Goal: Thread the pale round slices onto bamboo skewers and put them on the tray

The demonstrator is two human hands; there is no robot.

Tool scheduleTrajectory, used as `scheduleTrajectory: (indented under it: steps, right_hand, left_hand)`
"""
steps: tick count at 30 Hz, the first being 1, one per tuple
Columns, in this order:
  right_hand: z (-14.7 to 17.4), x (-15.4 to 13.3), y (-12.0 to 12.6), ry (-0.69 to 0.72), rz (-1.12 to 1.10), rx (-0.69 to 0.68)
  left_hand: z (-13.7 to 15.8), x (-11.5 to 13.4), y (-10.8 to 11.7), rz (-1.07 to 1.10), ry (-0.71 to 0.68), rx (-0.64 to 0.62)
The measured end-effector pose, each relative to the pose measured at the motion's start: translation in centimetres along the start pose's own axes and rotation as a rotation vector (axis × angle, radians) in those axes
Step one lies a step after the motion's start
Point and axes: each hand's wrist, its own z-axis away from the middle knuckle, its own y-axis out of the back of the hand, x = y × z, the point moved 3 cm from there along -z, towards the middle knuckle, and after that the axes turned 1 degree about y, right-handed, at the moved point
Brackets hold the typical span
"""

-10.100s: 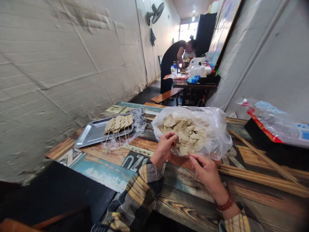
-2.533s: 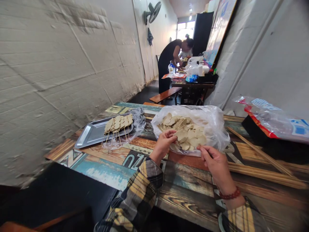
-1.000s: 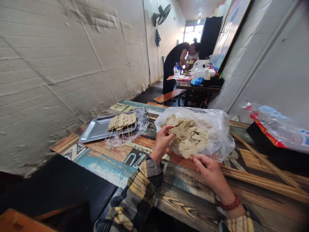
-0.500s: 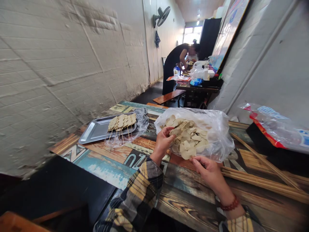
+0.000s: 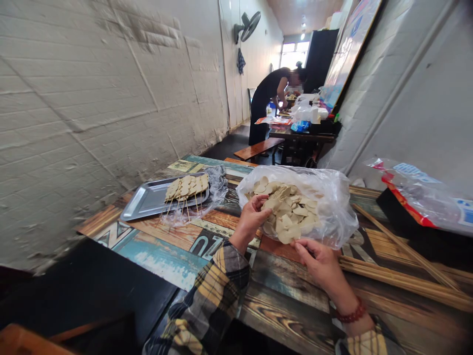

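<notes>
Thin, round tan food slices (image 5: 291, 214) lie heaped in an open clear plastic bag (image 5: 334, 212). My left hand (image 5: 251, 222) is at the heap's left side, thumb and fingers closed around the edge of a tan slice (image 5: 272, 203). At the front of the bag, my right hand (image 5: 320, 261) pinches with thumb and forefinger at the lower edge of a round slice (image 5: 288, 233); whatever else is between those fingertips is too small to make out. Skewered slices (image 5: 186, 186) rest on a metal tray (image 5: 142, 199) to the left, their thin sticks pointing toward me.
Crumpled clear plastic (image 5: 218, 185) sits against the tray. Long bamboo sticks (image 5: 402, 281) lie right of my right hand, near a black box (image 5: 399, 207) with plastic packaging (image 5: 436, 192). Farther off, a person (image 5: 268, 101) bends over another table beside a wooden bench (image 5: 258, 148).
My left hand has shifted very slightly to the right over the slices. My right hand holds nearly the same place at the bag's front.
</notes>
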Motion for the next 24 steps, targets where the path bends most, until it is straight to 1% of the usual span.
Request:
scheduleTrajectory:
  steps: [4, 7, 10, 14, 24]
  right_hand:
    - [0.04, -0.27, 0.13, 0.024, 0.012, 0.025]
    - [0.08, -0.31, 0.16, 0.029, 0.003, 0.038]
    - [0.11, -0.25, 0.12, 0.036, -0.007, 0.052]
    - [0.13, -0.22, 0.11, 0.056, 0.006, 0.077]
    - [0.23, -0.12, 0.12, 0.082, 0.047, 0.100]
  left_hand:
    - [0.06, -0.13, 0.09, 0.078, 0.063, -0.013]
    - [-0.02, -0.21, 0.23, 0.131, 0.099, 0.001]
    - [-0.15, -0.29, 0.42, 0.160, 0.106, 0.027]
    - [-0.13, -0.33, 0.56, 0.163, 0.106, 0.066]
    - [-0.04, -0.55, 0.52, 0.163, 0.153, 0.096]
